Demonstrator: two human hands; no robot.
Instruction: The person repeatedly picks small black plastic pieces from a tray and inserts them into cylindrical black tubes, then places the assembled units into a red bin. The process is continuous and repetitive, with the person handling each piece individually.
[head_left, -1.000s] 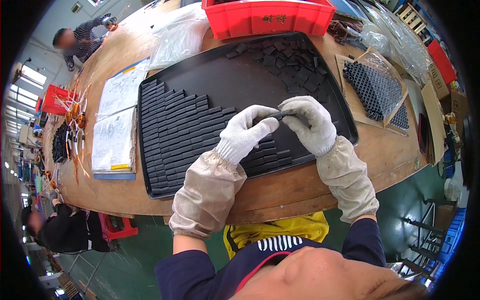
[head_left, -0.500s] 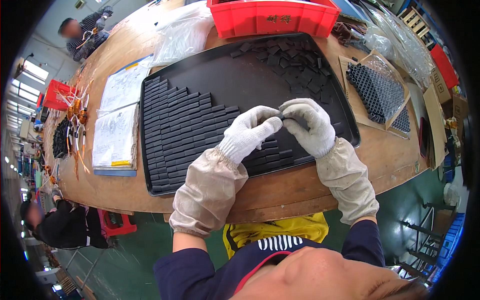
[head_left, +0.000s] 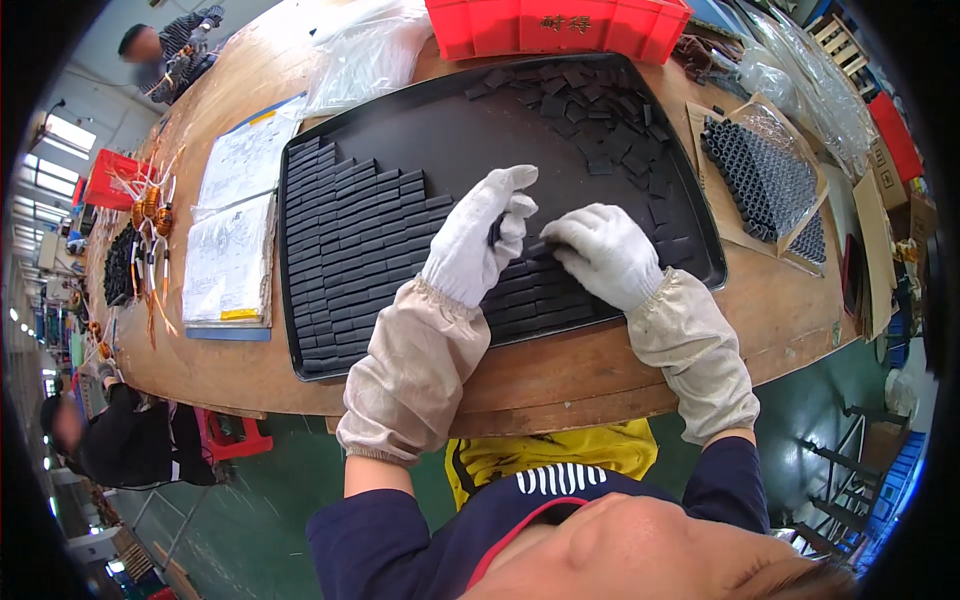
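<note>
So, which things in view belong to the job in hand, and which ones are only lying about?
Part of the job, it seems:
left hand
right hand
black tray
rows of black pieces
loose flat pieces

Apparently just lying about:
open folder
plastic bags
large red crate
orange coils

The left hand (head_left: 478, 238) covers part of the rows of black pieces (head_left: 350, 240), and its curled fingers mostly hide a dark piece (head_left: 494, 232). Whether the right hand (head_left: 608, 255) grips anything is unclear. The upper edge cuts off a red box (head_left: 560, 32). Print on the papers (head_left: 228, 255) is too small to read; a co-worker's head (head_left: 140, 44) is blurred.
</note>
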